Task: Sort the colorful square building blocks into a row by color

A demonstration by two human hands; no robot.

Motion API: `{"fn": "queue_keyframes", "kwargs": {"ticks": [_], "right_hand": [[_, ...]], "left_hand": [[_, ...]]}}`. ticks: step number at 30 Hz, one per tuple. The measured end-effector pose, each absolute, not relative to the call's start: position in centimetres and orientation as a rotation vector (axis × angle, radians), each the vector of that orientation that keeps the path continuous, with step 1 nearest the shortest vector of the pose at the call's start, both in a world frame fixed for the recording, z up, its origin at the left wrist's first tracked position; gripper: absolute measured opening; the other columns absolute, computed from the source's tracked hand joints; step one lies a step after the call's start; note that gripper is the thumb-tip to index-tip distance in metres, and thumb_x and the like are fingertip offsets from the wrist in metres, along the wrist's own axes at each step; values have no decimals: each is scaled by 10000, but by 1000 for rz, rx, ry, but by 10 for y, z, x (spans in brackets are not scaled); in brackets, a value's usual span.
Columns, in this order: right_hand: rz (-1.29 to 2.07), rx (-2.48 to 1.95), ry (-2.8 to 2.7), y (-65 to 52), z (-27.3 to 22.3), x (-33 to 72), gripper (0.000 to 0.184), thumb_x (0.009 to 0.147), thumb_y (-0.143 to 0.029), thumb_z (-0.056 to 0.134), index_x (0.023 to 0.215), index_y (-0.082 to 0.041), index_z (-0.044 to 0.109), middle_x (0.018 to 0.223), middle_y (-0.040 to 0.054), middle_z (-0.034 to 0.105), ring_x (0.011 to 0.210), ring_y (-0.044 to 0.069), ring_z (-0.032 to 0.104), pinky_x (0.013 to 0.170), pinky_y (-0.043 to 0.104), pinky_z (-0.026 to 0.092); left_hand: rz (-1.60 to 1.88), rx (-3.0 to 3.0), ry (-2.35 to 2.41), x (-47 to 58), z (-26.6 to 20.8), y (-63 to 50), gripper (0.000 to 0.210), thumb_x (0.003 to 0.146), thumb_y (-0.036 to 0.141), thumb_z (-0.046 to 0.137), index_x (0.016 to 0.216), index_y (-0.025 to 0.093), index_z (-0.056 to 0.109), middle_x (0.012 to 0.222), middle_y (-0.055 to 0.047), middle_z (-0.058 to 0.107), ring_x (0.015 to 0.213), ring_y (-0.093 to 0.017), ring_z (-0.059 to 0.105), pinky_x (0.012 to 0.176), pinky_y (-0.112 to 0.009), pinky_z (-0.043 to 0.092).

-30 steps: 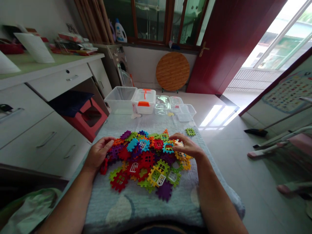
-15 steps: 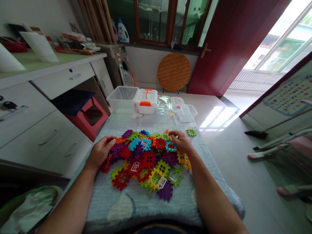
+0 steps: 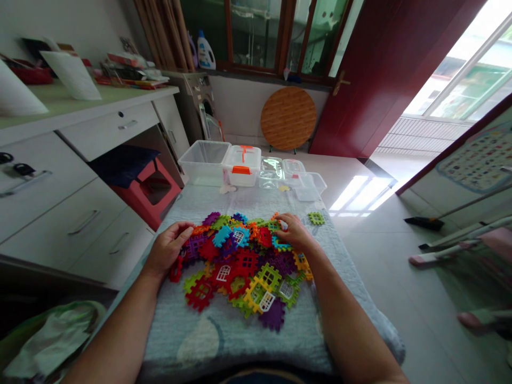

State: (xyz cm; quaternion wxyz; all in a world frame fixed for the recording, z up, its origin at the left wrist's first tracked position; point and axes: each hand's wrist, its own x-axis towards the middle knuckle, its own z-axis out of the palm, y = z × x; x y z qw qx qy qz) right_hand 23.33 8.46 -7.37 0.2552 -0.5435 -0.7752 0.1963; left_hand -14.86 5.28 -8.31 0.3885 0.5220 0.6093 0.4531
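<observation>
A heap of flat plastic interlocking building blocks point(image 3: 244, 261) with notched edges lies on the cloth-covered table. They are red, purple, green, yellow, orange and blue; some have white window inserts. My left hand point(image 3: 168, 248) rests against the heap's left edge, its fingers loosely bent and thumb apart, beside an orange block point(image 3: 200, 230). Over the far right part of the heap is my right hand point(image 3: 296, 233), with thumb and fingers apart near a green block point(image 3: 274, 225) and a blue block point(image 3: 281, 245). The fingertips partly cover the blocks there.
A large clear bin point(image 3: 205, 165), a lidded box with orange latches point(image 3: 241, 178) and smaller clear containers point(image 3: 310, 186) line the table's far end. One green block point(image 3: 316, 218) lies apart at the right. A red stool point(image 3: 148, 186) stands left of the table.
My right hand has shifted slightly at the heap's far right, its thumb now further over the blocks. My left hand stays at the left edge. The whole view has shifted slightly.
</observation>
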Motion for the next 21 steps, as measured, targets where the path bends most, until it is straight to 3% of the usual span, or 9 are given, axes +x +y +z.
{"fn": "queue_keyframes", "kwargs": {"ticks": [10, 21], "right_hand": [[544, -1624, -2158, 83, -66, 231, 385, 770, -267, 690, 1148, -196, 683, 1017, 67, 591, 1014, 220, 559, 952, 356, 417], [490, -1588, -1939, 81, -71, 238, 395, 663, -346, 755, 989, -203, 584, 1029, 55, 576, 1010, 236, 546, 921, 364, 433]], "left_hand": [[1163, 1346, 1544, -149, -85, 54, 510, 741, 620, 686, 1020, 194, 682, 994, -41, 718, 908, -236, 660, 832, -316, 522], [1161, 1307, 1547, -149, -83, 53, 527, 714, 629, 700, 1016, 196, 687, 961, -37, 724, 858, -231, 668, 773, -310, 542]]}}
